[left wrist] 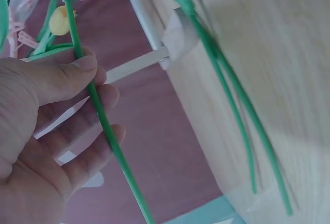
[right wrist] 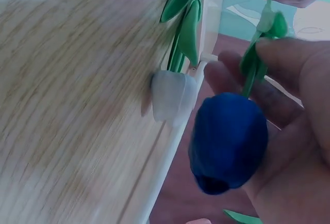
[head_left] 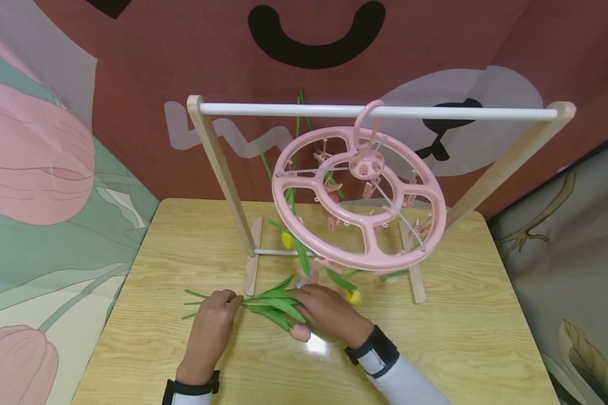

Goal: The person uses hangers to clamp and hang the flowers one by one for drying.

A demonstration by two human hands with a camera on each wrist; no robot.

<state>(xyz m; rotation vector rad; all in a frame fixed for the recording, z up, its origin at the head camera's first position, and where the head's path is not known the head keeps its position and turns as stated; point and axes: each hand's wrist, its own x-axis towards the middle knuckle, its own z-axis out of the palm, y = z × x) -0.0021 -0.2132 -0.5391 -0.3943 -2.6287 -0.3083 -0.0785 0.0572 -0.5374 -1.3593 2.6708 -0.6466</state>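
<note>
An artificial blue tulip (right wrist: 229, 141) is held between both hands. My left hand (head_left: 214, 320) pinches its green stem (left wrist: 111, 133) between thumb and index finger, the other fingers loosely bent. Just below the flower head, my right hand (head_left: 329, 315) holds the stem and leaves, with the thumb on top. On the table beneath lie a pink tulip (head_left: 300, 332) and a white tulip (right wrist: 174, 95), their bare stems (left wrist: 247, 115) side by side. In the head view the blue flower head is mostly hidden by the right hand.
A pink round clip hanger (head_left: 367, 261) hangs from the white bar (head_left: 284, 109) of a wooden-sided rack. Tulips hang from its clips, among them a yellow one (head_left: 287, 240) and another yellow one (head_left: 353, 296). The rack's feet (head_left: 251, 275) stand on the wooden table (head_left: 461, 337).
</note>
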